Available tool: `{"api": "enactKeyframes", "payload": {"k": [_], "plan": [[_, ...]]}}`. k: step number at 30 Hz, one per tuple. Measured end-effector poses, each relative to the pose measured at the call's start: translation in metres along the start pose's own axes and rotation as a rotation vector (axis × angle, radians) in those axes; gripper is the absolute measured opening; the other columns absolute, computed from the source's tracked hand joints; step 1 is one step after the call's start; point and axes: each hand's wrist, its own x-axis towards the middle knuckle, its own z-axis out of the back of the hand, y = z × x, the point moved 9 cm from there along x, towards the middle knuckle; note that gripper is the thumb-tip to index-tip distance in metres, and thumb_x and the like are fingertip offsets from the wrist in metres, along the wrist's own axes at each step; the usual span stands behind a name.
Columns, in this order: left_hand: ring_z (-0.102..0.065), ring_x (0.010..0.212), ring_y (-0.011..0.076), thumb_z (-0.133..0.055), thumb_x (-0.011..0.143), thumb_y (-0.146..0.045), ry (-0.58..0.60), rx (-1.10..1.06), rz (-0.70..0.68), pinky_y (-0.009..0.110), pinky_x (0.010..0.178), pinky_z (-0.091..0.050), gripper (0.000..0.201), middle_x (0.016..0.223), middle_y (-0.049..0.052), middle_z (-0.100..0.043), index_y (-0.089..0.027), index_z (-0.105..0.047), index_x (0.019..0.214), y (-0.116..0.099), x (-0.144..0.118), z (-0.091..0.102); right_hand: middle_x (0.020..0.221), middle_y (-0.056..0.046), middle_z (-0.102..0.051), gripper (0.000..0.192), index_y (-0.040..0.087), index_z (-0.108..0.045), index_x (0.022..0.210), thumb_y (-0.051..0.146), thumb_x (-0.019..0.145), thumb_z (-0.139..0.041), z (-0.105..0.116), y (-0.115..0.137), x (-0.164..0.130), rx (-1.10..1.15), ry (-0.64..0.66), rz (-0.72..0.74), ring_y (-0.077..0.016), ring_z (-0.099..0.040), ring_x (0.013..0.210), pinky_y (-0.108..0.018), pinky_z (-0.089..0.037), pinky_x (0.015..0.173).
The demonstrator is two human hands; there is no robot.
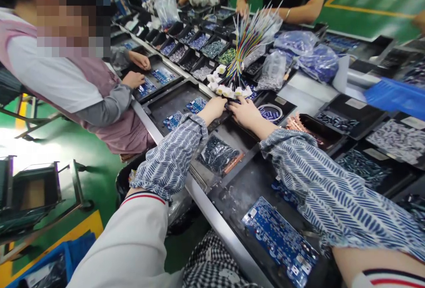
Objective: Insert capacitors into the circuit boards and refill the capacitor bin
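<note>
Right oversleeve (345, 190) overhanging tray (229, 195) holding circuit board (280, 241). Left hand (215, 109), right hand (245, 110) meeting beside white connectors (224, 89) below wires (244, 46); cannot tell grasp. Apparently two-handed picking; next move requiring clearance from wires.

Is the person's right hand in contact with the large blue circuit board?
Apart. The head view shows the right hand near the white connectors, with bare dark tray visible between it and the large circuit board.

Wires (237, 60) of many colours, bunched, near one o'clock from the view's centre, loose tips fanned out on top, white plugs (227, 91) clustered at the foot
</note>
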Motion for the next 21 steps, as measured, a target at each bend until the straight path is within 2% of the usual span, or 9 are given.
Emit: {"api": "enactKeyframes", "payload": {"k": [6, 9, 15, 18, 21], "plan": [[-0.061, 0.125, 0.0263, -0.06, 0.096, -0.017, 0.02, -0.079, -0.117, 0.033, 0.113, -0.042, 0.031, 0.13, 0.015, -0.069, -0.012, -0.073, 0.123, 0.005, 0.011, -0.003, 0.147, -0.014, -0.06, 0.047, 0.013, -0.06, 0.142, 0.024, 0.101, -0.039, -0.013, -0.004, 0.0, -0.086, -0.068, 0.033, -0.0372, -0.036, 0.145, -0.057, -0.028, 0.115], [-0.062, 0.125, 0.0267, -0.057, 0.099, -0.019, 0.017, -0.108, -0.138, 0.034, 0.112, -0.042, 0.03, 0.128, 0.015, -0.07, -0.011, -0.074, 0.121, 0.003, 0.012, -0.004, 0.147, -0.016, -0.06, 0.048, 0.01, -0.06, 0.141, 0.023, 0.103, -0.036, -0.014, -0.001, -0.003, -0.083, -0.083, 0.032, -0.0373, -0.04, 0.138, -0.055, -0.033, 0.108], [-0.063, 0.12, 0.0264, -0.055, 0.1, -0.016, -0.04, -0.143, -0.073, 0.033, 0.107, -0.045, 0.03, 0.124, 0.017, -0.069, -0.008, -0.072, 0.123, 0.0, 0.005, -0.007, 0.143, -0.019, -0.062, 0.046, 0.005, -0.063, 0.135, 0.017, 0.104, -0.031, -0.017, 0.002, -0.004, -0.016, -0.028, 0.05, -0.0324, -0.05, 0.116, -0.045, -0.039, 0.093], [-0.064, 0.115, 0.0273, -0.054, 0.101, -0.018, -0.067, -0.147, -0.042, 0.034, 0.103, -0.047, 0.028, 0.122, 0.018, -0.069, -0.008, -0.072, 0.12, -0.004, -0.006, 0.002, 0.137, -0.02, -0.065, 0.044, 0.005, -0.066, 0.13, 0.014, 0.102, -0.034, -0.02, 0.001, -0.001, -0.004, 0.006, 0.045, -0.0301, -0.053, 0.11, -0.041, -0.041, 0.091], [-0.065, 0.112, 0.028, -0.054, 0.102, -0.021, -0.105, -0.156, -0.022, 0.035, 0.1, -0.048, 0.027, 0.119, 0.017, -0.07, -0.01, -0.073, 0.118, -0.01, -0.011, 0.026, 0.129, -0.02, -0.069, 0.041, 0.006, -0.068, 0.126, 0.012, 0.101, -0.037, -0.025, 0.001, 0.002, 0.015, 0.045, 0.03, -0.0276, -0.057, 0.104, -0.039, -0.043, 0.093]]}}
